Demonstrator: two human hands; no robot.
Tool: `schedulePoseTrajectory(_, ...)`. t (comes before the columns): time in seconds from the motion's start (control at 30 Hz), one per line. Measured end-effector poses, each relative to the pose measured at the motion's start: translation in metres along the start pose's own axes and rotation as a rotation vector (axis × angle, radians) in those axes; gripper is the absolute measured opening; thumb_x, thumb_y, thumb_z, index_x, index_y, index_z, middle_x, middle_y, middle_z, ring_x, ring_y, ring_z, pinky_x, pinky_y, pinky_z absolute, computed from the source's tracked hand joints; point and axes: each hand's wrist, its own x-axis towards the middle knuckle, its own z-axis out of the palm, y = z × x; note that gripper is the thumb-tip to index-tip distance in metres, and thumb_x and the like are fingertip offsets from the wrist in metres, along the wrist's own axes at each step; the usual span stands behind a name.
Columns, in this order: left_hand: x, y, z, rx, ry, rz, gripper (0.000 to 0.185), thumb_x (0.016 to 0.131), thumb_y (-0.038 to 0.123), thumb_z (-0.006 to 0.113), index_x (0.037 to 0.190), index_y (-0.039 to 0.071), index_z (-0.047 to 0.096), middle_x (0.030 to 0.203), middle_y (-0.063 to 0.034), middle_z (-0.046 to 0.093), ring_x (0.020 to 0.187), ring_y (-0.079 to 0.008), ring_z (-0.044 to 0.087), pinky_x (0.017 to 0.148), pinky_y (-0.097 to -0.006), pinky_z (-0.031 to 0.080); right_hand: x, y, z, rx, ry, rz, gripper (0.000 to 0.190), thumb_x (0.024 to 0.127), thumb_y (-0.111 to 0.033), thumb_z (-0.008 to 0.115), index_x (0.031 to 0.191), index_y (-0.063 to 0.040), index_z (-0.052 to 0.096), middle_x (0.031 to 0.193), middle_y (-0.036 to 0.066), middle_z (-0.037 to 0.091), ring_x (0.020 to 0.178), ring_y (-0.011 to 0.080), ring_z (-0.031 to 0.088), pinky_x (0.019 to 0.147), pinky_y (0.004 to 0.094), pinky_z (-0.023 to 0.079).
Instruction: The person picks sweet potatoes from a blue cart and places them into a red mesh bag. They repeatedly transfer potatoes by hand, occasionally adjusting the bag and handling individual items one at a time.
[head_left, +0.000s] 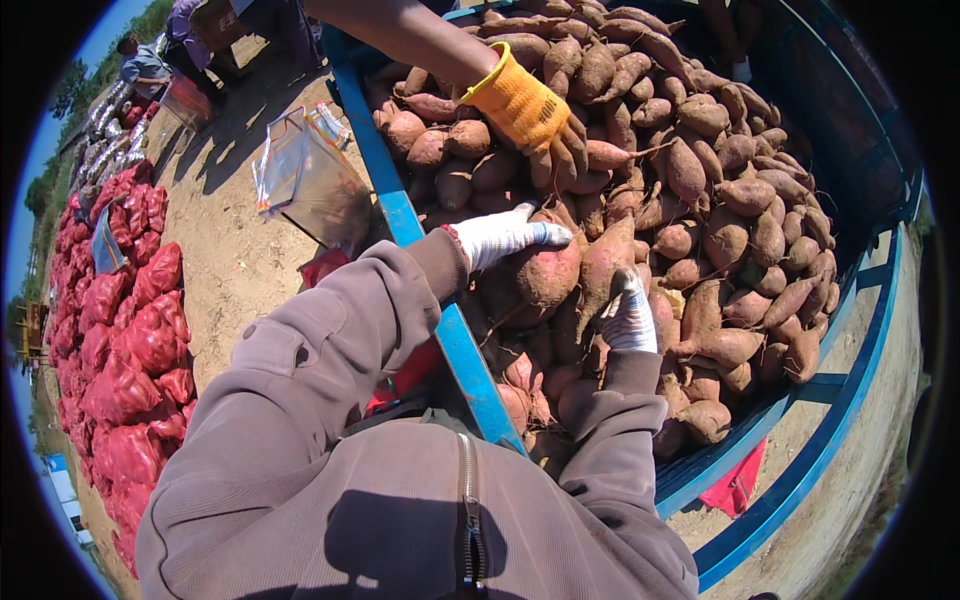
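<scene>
Sweet potatoes (705, 180) fill a blue metal truck bed before me. My left hand (510, 234), in a white knitted glove, rests with its thumb and fingers over a large round reddish sweet potato (550, 268). My right hand (630, 311), gloved alike, has its fingers at the lower right side of a long, tapering sweet potato (606, 259). That one lies right beside the round one. Whether my right fingers grip it cannot be told. The undersides of both sweet potatoes are hidden.
Just beyond my left hand, a co-worker's hand in an orange glove (529, 105) reaches into the pile. The bed's blue side rail (405, 217) passes under my left forearm. A clear plastic bag (315, 176) stands outside it. Filled red bags (127, 382) line the ground at far left.
</scene>
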Motion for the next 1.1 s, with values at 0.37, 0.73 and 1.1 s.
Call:
schedulePoseTrajectory(0.37, 0.023, -0.009, 0.012, -0.668, -0.030, -0.228, 0.045, 0.086, 0.045, 0.068, 0.110, 0.007, 0.065, 0.103, -0.0102, 0.070, 0.091, -0.0213, 0.065, 0.086, -0.0352, 0.051, -0.014, 0.029, 0.053, 0.111, 0.114, -0.103, 0.084, 0.085, -0.069, 0.051, 0.141, -0.007, 0.041, 0.136, 0.010, 0.049, 0.119, 0.0280, 0.049, 0.104, 0.0403, 0.041)
schedulePoseTrajectory(0.73, -0.182, 0.061, -0.040, -0.849, -0.119, 0.685, 0.042, 0.094, 0.031, 0.058, 0.128, 0.006, 0.056, 0.123, -0.0117, 0.062, 0.112, -0.0216, 0.061, 0.103, -0.0379, 0.045, -0.117, -0.053, 0.229, -0.110, -0.416, -0.278, 0.081, 0.084, -0.061, 0.060, 0.140, -0.007, 0.039, 0.135, 0.013, 0.051, 0.120, 0.0268, 0.053, 0.095, 0.0414, 0.049)
schedulePoseTrajectory(1.1, -0.305, -0.252, -0.047, -1.409, 0.722, 0.055, 0.035, 0.084, 0.040, 0.071, 0.104, 0.011, 0.068, 0.098, -0.0065, 0.070, 0.092, -0.0224, 0.065, 0.085, -0.0396, 0.053, -0.144, 0.235, 0.220, -0.252, -0.344, 0.951, 0.075, 0.088, -0.059, 0.056, 0.140, -0.007, 0.040, 0.136, 0.019, 0.048, 0.124, 0.0344, 0.049, 0.102, 0.0544, 0.041)
